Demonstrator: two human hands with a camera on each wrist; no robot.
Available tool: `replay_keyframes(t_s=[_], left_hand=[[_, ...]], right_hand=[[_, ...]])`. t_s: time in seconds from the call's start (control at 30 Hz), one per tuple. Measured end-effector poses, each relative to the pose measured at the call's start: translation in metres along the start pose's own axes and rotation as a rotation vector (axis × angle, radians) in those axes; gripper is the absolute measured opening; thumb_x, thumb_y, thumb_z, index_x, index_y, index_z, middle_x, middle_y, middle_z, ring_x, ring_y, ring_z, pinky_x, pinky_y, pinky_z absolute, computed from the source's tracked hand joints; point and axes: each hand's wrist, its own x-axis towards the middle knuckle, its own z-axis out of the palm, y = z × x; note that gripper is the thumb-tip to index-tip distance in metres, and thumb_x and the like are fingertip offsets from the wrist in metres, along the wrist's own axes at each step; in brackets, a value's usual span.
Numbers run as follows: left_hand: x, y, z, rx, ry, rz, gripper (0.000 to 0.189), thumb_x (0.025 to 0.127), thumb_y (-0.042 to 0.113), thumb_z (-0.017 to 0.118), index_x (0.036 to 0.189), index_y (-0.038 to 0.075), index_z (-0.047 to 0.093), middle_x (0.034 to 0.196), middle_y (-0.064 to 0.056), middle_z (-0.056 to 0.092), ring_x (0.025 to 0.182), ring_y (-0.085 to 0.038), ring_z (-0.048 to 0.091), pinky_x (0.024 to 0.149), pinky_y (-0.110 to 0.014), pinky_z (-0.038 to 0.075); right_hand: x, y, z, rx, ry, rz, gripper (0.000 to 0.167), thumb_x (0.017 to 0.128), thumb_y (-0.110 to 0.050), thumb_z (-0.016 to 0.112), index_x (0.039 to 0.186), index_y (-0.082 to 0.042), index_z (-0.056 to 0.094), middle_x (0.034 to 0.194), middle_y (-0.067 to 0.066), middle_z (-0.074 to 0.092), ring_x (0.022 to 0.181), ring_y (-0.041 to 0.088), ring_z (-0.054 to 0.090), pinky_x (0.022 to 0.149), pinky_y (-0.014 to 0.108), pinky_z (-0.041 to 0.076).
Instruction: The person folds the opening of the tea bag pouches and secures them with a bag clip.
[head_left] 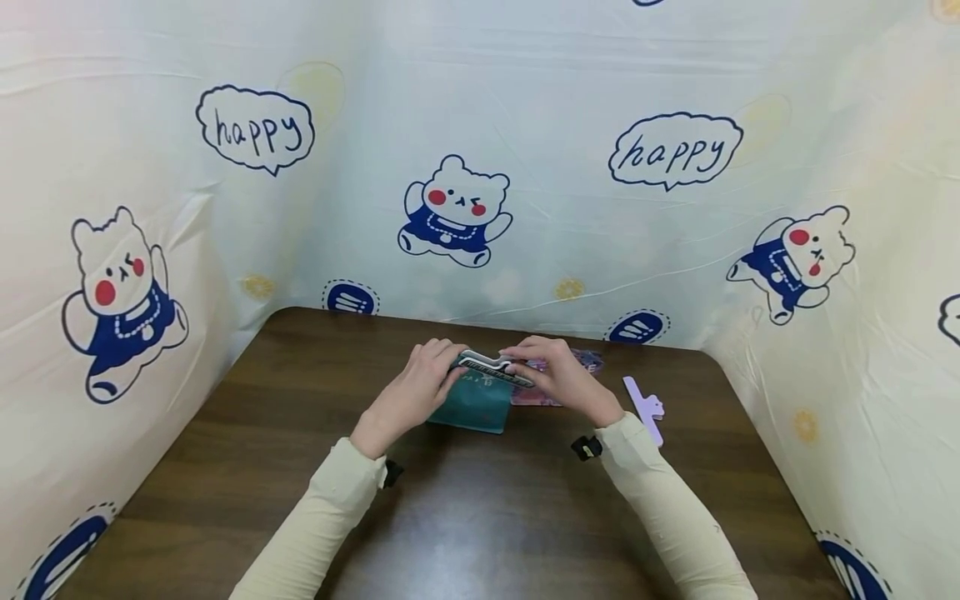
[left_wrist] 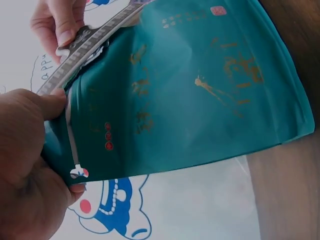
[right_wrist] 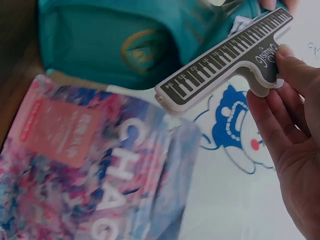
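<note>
A dark green pouch (left_wrist: 190,90) with gold writing stands upright near the back of the table. My left hand (head_left: 416,383) grips its upper corner, thumb in front and fingers behind, beside a white zip strip along the top. A long bag clip (right_wrist: 225,60) with black and white piano keys and the word Music lies along the pouch's top edge. My right hand (head_left: 562,375) pinches the clip by its handle between thumb and fingers. The clip's far end reaches the left thumb in the left wrist view.
To the right of the green pouch is a pink and blue patterned pouch (right_wrist: 107,165) with large white letters, partly behind my right hand in the head view. A lilac clip (head_left: 645,408) lies farther right on the brown table (head_left: 300,400). Printed cloth (head_left: 525,108) surrounds the table's back and sides.
</note>
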Motion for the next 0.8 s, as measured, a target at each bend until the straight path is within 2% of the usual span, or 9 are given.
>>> replay_keyframes(t_s=[0.2, 0.33, 0.5, 0.67, 0.8], left_hand=[[0.0004, -0.0007, 0.0025, -0.002, 0.020, -0.004, 0.033, 0.096, 0.012, 0.072, 0.126, 0.003, 0.062, 0.110, -0.007, 0.066, 0.098, -0.022, 0.054, 0.084, -0.038, 0.042], [-0.0010, -0.0022, 0.0013, -0.008, 0.058, -0.006, 0.034, 0.093, 0.013, 0.075, 0.124, 0.003, 0.065, 0.109, -0.007, 0.065, 0.099, -0.023, 0.054, 0.085, -0.039, 0.044], [-0.0023, -0.0021, -0.0011, -0.035, 0.091, -0.024, 0.031, 0.091, 0.010, 0.077, 0.119, 0.001, 0.067, 0.107, -0.009, 0.064, 0.097, -0.022, 0.053, 0.086, -0.037, 0.051], [-0.0023, -0.0001, 0.0011, -0.053, 0.097, -0.039, 0.028, 0.093, 0.007, 0.074, 0.118, 0.000, 0.066, 0.106, -0.009, 0.064, 0.097, -0.022, 0.052, 0.084, -0.036, 0.053], [-0.0028, 0.0015, 0.0023, -0.074, 0.125, -0.051, 0.027, 0.092, 0.006, 0.073, 0.118, 0.000, 0.067, 0.105, -0.009, 0.064, 0.097, -0.023, 0.053, 0.084, -0.037, 0.053]], right_hand=[[0.0024, -0.0037, 0.0001, 0.003, 0.003, 0.002, 0.030, 0.092, -0.006, 0.073, 0.121, -0.009, 0.075, 0.103, 0.003, 0.072, 0.083, 0.012, 0.062, 0.074, 0.033, 0.059], [0.0017, -0.0046, -0.0007, 0.008, 0.003, 0.023, 0.030, 0.092, -0.006, 0.074, 0.121, -0.009, 0.075, 0.104, 0.003, 0.072, 0.085, 0.012, 0.063, 0.077, 0.034, 0.060], [0.0005, -0.0033, -0.0006, 0.019, 0.018, 0.038, 0.028, 0.093, -0.008, 0.073, 0.121, -0.009, 0.075, 0.106, 0.003, 0.072, 0.088, 0.012, 0.065, 0.081, 0.034, 0.060], [0.0010, -0.0025, 0.0019, 0.029, 0.023, 0.010, 0.029, 0.093, -0.008, 0.073, 0.122, -0.010, 0.075, 0.106, 0.004, 0.073, 0.088, 0.013, 0.065, 0.080, 0.037, 0.060], [0.0019, -0.0030, 0.0052, 0.023, 0.037, -0.012, 0.030, 0.093, -0.008, 0.073, 0.122, -0.012, 0.075, 0.106, 0.003, 0.073, 0.086, 0.011, 0.064, 0.078, 0.033, 0.060]])
